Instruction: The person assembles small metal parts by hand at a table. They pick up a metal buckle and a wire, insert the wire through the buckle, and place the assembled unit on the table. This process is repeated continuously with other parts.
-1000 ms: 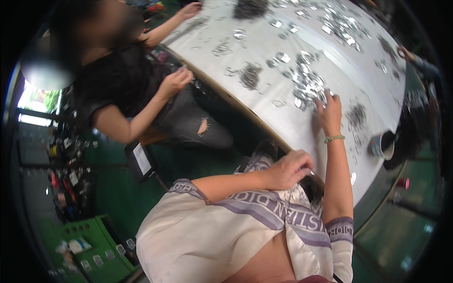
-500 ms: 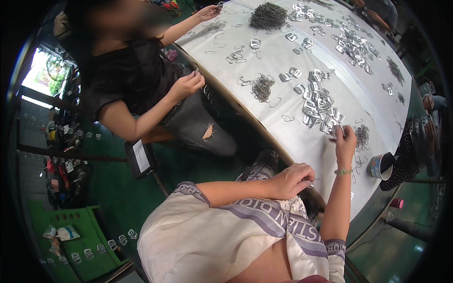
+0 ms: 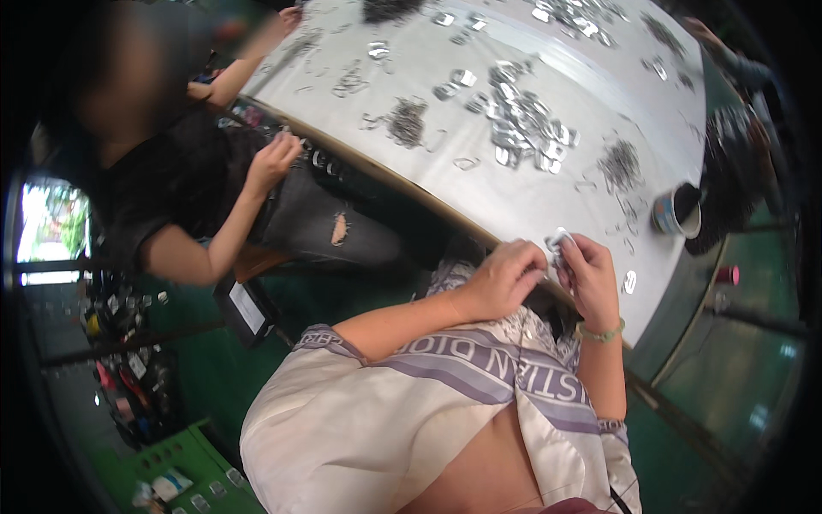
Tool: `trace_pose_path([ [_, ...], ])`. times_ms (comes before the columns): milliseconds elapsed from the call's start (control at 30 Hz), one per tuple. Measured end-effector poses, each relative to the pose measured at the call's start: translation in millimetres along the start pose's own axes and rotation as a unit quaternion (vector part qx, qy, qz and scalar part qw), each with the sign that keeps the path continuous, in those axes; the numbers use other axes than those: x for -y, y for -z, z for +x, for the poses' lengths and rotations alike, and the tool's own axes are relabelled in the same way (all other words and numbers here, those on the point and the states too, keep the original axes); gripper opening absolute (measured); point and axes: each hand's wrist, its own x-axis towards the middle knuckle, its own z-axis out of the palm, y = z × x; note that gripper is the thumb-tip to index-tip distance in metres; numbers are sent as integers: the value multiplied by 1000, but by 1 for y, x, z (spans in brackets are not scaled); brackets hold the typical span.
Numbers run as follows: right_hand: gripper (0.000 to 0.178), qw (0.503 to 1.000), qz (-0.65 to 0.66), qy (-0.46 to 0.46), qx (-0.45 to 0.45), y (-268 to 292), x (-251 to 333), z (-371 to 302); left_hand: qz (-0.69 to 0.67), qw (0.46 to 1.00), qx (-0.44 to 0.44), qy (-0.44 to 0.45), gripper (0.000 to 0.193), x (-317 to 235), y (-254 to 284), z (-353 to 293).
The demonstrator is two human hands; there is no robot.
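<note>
A shiny metal buckle (image 3: pixel 557 239) is pinched in the fingertips of my right hand (image 3: pixel 589 276), just past the table's near edge. Close beside it on the left, my left hand (image 3: pixel 503 279) is closed, thumb against fingers; what it holds is too small and blurred to make out. Farther back on the white tabletop (image 3: pixel 479 193) lies a heap of similar metal buckles (image 3: pixel 524 124). To the right of that heap spreads a loose pile of thin bent wire hooks (image 3: pixel 618 164). A second pile of wire hooks (image 3: pixel 406 122) lies to its left.
A paper cup (image 3: pixel 676 212) with something dark in it stands near the right table edge. One loose buckle (image 3: pixel 629 281) lies by my right wrist. On the left sits a co-worker in black (image 3: pixel 197 184), hands raised at the table. Another person's arm (image 3: pixel 728 64) reaches in at far right.
My right hand has come back from the buckle heap with a buckle and now meets my left hand. The view has shifted, so the table sits higher and farther left.
</note>
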Motion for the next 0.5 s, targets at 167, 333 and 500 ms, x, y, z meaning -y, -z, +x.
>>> trace_pose_path([
  [167,27,998,-49,7,-25,-10,-4,-10,18,1000,5,-4,11,0,2,1],
  [333,17,993,-95,47,-46,-13,-5,-16,63,997,11,-34,13,6,1,2],
  [500,7,960,-204,166,-100,-14,-17,-24,82,994,58,-33,10,7,9,5],
])
